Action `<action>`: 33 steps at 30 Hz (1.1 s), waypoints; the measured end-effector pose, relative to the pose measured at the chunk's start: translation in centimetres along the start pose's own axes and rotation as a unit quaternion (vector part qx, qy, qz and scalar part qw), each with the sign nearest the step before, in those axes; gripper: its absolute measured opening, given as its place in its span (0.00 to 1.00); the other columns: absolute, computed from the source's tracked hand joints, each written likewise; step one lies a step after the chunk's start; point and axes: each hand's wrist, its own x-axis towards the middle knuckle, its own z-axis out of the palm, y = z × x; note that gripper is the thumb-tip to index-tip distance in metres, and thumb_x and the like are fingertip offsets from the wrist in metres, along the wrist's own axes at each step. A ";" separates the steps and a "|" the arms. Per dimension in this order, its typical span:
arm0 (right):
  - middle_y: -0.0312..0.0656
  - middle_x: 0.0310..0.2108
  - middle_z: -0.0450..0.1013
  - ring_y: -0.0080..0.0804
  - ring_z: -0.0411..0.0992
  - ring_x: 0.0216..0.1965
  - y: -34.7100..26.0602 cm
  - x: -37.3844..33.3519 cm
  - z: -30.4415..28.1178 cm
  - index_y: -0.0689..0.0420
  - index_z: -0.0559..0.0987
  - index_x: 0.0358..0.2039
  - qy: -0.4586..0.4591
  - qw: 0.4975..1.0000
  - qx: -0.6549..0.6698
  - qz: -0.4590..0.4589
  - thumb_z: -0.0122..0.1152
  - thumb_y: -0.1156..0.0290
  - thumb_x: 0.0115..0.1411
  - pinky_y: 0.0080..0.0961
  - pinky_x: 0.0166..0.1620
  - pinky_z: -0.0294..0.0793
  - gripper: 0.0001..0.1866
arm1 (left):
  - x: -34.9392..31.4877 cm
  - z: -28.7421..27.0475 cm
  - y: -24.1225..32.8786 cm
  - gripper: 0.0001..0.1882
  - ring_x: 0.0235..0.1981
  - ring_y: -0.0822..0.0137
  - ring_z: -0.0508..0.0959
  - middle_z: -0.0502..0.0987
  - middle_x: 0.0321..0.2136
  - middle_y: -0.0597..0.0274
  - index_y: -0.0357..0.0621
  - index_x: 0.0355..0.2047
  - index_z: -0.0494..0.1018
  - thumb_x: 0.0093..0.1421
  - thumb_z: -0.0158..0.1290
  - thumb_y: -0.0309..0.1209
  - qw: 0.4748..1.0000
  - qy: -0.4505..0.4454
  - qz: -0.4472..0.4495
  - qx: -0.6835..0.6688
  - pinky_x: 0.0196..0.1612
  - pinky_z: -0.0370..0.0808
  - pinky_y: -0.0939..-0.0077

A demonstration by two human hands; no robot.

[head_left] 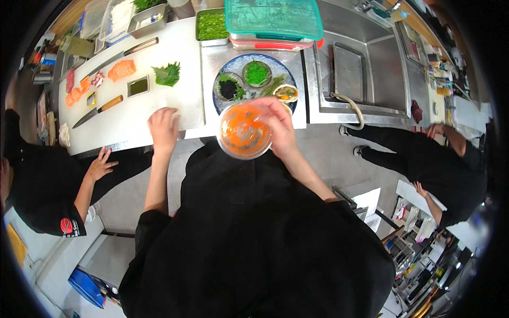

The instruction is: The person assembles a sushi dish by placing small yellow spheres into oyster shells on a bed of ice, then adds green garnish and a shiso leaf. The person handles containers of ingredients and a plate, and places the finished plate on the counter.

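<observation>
My right hand [280,127] grips a clear round bowl of orange roe [245,132] by its rim, in front of the counter's edge; its fingers are a little blurred. Behind the bowl is a blue-rimmed plate [286,64] carrying a small bowl of bright green roe [257,73], a bowl of black roe [228,88], leafy sprigs and a shell with orange and yellow filling [286,94]. My left hand [163,129] rests near the front right of the white cutting board [185,53], fingers loosely bent, nothing visible in it. A green shiso leaf [167,74] lies beyond it.
On the board are salmon pieces [122,70], a small dish of green sauce [138,86] and two knives, the nearer one [98,112] wooden-handled. Behind stand chopped greens [212,26] and a teal-lidded container [273,20]. A sink [350,112] is right; people stand both sides.
</observation>
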 end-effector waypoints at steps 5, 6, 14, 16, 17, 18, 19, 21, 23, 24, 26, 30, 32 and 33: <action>0.43 0.50 0.76 0.31 0.74 0.53 -1.9 1.8 1.3 0.64 0.74 0.52 -0.024 0.991 -0.097 -0.084 0.51 0.79 0.66 0.29 0.58 0.72 0.14 | 2.1 -1.6 8.3 0.18 0.54 0.56 0.74 0.75 0.50 0.53 0.45 0.52 0.74 0.64 0.56 0.37 0.959 0.019 -0.110 -0.259 0.59 0.67 0.59; 0.43 0.50 0.76 0.31 0.74 0.53 -1.7 2.1 1.8 0.64 0.74 0.52 -0.033 0.990 -0.106 -0.088 0.51 0.79 0.67 0.29 0.57 0.72 0.14 | 2.3 -1.8 10.7 0.20 0.55 0.56 0.74 0.75 0.52 0.54 0.45 0.54 0.72 0.68 0.51 0.42 0.849 -0.019 -0.204 -0.487 0.60 0.68 0.59; 0.51 0.39 0.76 0.46 0.78 0.41 -4.1 0.9 5.4 0.65 0.79 0.44 0.072 0.794 -0.537 -0.276 0.62 0.79 0.56 0.34 0.45 0.77 0.13 | 4.1 -2.8 13.7 0.29 0.58 0.61 0.73 0.74 0.56 0.56 0.43 0.60 0.68 0.74 0.33 0.52 0.346 -0.172 -0.369 -0.845 0.61 0.70 0.60; 0.52 0.39 0.76 0.51 0.77 0.41 -3.5 0.7 6.2 0.64 0.79 0.43 0.037 0.831 -0.536 -0.144 0.62 0.80 0.54 0.38 0.44 0.78 0.14 | 4.0 -2.5 13.9 0.28 0.57 0.62 0.74 0.75 0.55 0.56 0.43 0.58 0.69 0.74 0.34 0.50 0.387 -0.163 -0.365 -0.831 0.60 0.70 0.62; 0.53 0.40 0.75 0.54 0.76 0.41 -3.0 0.6 6.9 0.64 0.78 0.43 0.023 0.844 -0.531 -0.078 0.62 0.81 0.53 0.40 0.44 0.78 0.15 | 4.0 -2.6 14.7 0.27 0.56 0.62 0.75 0.76 0.53 0.57 0.42 0.57 0.70 0.74 0.34 0.50 0.413 -0.144 -0.367 -0.821 0.60 0.70 0.63; 0.54 0.40 0.75 0.57 0.75 0.42 -1.8 1.1 7.4 0.63 0.79 0.42 0.044 0.825 -0.550 -0.124 0.61 0.82 0.52 0.44 0.46 0.77 0.15 | 4.2 -2.5 15.4 0.27 0.55 0.62 0.75 0.77 0.51 0.57 0.42 0.56 0.71 0.74 0.34 0.49 0.438 -0.132 -0.366 -0.810 0.59 0.70 0.64; 0.54 0.40 0.74 0.57 0.75 0.43 -0.9 1.2 7.7 0.63 0.79 0.42 0.023 0.830 -0.538 -0.146 0.62 0.82 0.51 0.44 0.47 0.76 0.15 | 4.0 -2.0 15.4 0.26 0.54 0.63 0.75 0.77 0.51 0.58 0.42 0.55 0.71 0.74 0.34 0.49 0.438 -0.130 -0.357 -0.815 0.59 0.69 0.65; 0.54 0.41 0.74 0.58 0.74 0.43 0.3 1.6 7.7 0.62 0.79 0.41 -0.025 0.835 -0.516 -0.189 0.62 0.81 0.51 0.45 0.48 0.76 0.15 | 4.0 -1.2 14.7 0.25 0.53 0.64 0.75 0.78 0.49 0.59 0.42 0.54 0.72 0.74 0.34 0.47 0.434 -0.120 -0.344 -0.824 0.58 0.69 0.67; 0.51 0.41 0.74 0.53 0.74 0.44 0.0 1.2 7.3 0.62 0.78 0.39 -0.062 0.852 -0.511 -0.100 0.64 0.81 0.49 0.42 0.46 0.76 0.14 | 3.8 -1.2 14.4 0.24 0.52 0.66 0.75 0.77 0.49 0.60 0.43 0.55 0.71 0.75 0.34 0.47 0.445 -0.153 -0.340 -0.814 0.57 0.70 0.67; 0.50 0.41 0.73 0.51 0.74 0.45 -0.2 0.9 7.2 0.62 0.78 0.39 -0.078 0.859 -0.504 -0.056 0.65 0.81 0.49 0.41 0.45 0.77 0.14 | 3.7 -1.2 14.1 0.24 0.52 0.67 0.75 0.76 0.50 0.61 0.44 0.57 0.69 0.75 0.34 0.47 0.459 -0.183 -0.338 -0.801 0.56 0.71 0.68; 0.49 0.40 0.74 0.52 0.74 0.44 0.2 0.5 6.4 0.62 0.78 0.37 -0.083 0.859 -0.502 -0.048 0.65 0.80 0.49 0.40 0.45 0.77 0.13 | 4.0 -1.1 14.6 0.25 0.51 0.67 0.75 0.76 0.51 0.61 0.43 0.58 0.68 0.74 0.34 0.47 0.499 -0.200 -0.326 -0.777 0.55 0.71 0.69; 0.46 0.30 0.78 0.41 0.77 0.33 0.2 1.2 4.4 0.62 0.80 0.33 -0.124 0.890 -0.437 0.032 0.64 0.79 0.49 0.33 0.37 0.76 0.09 | 4.5 -0.8 16.1 0.26 0.49 0.68 0.76 0.76 0.49 0.59 0.42 0.59 0.66 0.74 0.35 0.48 0.560 -0.223 -0.310 -0.735 0.51 0.73 0.71; 0.42 0.25 0.79 0.27 0.77 0.27 -0.3 1.8 3.2 0.62 0.81 0.31 -0.147 0.913 -0.372 0.078 0.64 0.78 0.49 0.25 0.31 0.74 0.06 | 4.9 -0.6 17.1 0.27 0.47 0.68 0.77 0.76 0.48 0.59 0.42 0.59 0.66 0.73 0.36 0.49 0.537 -0.216 -0.346 -0.738 0.48 0.74 0.72; 0.41 0.25 0.78 0.27 0.76 0.27 -0.6 2.2 2.6 0.62 0.81 0.31 -0.145 0.923 -0.332 0.130 0.64 0.78 0.49 0.24 0.30 0.74 0.07 | 4.8 0.0 16.6 0.27 0.49 0.66 0.77 0.76 0.49 0.58 0.41 0.58 0.67 0.73 0.35 0.49 0.492 -0.254 -0.328 -0.765 0.51 0.73 0.70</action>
